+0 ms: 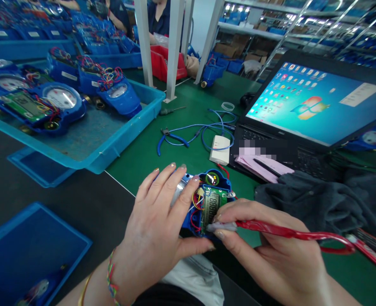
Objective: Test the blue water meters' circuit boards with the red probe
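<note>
A blue water meter (213, 182) with an open electronics bay lies on the green mat near the front edge. Its green circuit board and LCD display (210, 207) show, with red and yellow wires beside them. My left hand (157, 225) wraps over the meter's left side, fingers curled on top and thumb under it. My right hand (270, 250) pinches a red-handled tool (289, 233) whose grey tip rests against the lower edge of the board.
A blue tray (111, 144) with several blue meters stands at left, with empty blue trays (28, 250) nearer me. An open laptop (315, 102) sits at right, with a white adapter (220, 149), blue cable, blue-handled pliers (171, 138) and a dark cloth (318, 199) nearby. Other people work at the back.
</note>
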`<action>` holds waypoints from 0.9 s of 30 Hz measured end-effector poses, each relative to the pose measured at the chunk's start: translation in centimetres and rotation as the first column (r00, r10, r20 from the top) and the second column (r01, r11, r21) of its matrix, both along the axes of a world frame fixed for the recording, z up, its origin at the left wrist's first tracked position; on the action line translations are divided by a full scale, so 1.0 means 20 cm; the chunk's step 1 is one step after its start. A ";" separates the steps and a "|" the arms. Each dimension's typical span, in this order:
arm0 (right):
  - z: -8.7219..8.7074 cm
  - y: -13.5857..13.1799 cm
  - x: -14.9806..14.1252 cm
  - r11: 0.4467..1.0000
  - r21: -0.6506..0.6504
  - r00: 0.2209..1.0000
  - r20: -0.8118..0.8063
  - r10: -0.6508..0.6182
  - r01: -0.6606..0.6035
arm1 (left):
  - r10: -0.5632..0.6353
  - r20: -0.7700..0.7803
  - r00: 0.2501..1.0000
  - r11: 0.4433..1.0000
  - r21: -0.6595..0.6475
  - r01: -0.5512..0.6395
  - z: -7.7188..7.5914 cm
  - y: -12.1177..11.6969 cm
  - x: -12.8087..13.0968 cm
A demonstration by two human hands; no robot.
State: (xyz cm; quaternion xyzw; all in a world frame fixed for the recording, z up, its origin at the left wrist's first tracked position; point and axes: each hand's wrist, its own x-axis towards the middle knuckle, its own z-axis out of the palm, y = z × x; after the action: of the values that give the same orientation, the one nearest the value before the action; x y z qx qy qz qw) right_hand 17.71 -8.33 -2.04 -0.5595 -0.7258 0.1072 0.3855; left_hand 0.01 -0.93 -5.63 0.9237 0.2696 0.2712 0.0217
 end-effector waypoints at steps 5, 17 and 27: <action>-0.01 0.00 0.00 1.000 0.008 1.000 -0.012 0.021 -0.021 | 0.004 0.003 1.000 1.000 -0.015 -0.004 0.00 0.01 0.01; -0.02 -0.01 0.00 1.000 0.027 1.000 -0.009 -0.007 0.007 | 0.004 0.003 1.000 1.000 -0.011 -0.004 0.00 0.00 0.01; -0.02 -0.01 0.00 0.999 0.046 1.000 0.030 -0.008 0.007 | 0.011 0.016 1.000 1.000 -0.014 -0.011 0.00 0.00 0.01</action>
State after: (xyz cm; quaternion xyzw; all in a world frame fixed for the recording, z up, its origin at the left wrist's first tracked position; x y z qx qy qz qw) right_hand 17.65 -8.46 -2.47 -0.5548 -0.7318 0.0807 0.3875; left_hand 0.29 -0.87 -5.64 0.9198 0.2764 0.2768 0.0290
